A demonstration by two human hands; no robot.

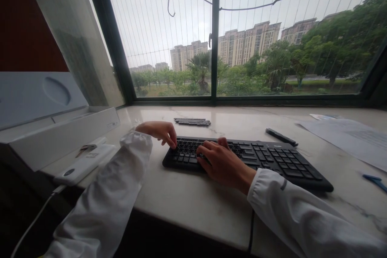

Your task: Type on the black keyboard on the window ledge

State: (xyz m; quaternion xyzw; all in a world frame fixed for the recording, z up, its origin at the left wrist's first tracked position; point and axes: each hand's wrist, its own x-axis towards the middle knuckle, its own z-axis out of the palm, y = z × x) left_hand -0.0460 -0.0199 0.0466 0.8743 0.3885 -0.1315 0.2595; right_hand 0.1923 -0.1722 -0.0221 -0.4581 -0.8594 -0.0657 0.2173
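Observation:
A black keyboard [284,159] lies on the windowsill counter, and many keys in its middle-left area look uncapped. My left hand [160,131] comes over its left end with bent fingers drawn together, the fingertips at the leftmost keys. Whatever sits between those fingertips is too small to make out. Across the middle of the keyboard rests my right hand [222,163], its fingers bent and apart, touching the keys around the lower rows. The palm hides part of the keyboard's front edge. Behind the keyboard, loose keycaps [192,121] are lined up in rows.
A narrow black strip [281,137] lies behind the keyboard's right side. Papers [347,139] and a blue tool [375,181] are at the right. On the left are an open white box [69,133], a white power bank [87,165] and a key [86,150]. A cable [251,229] hangs over the front edge.

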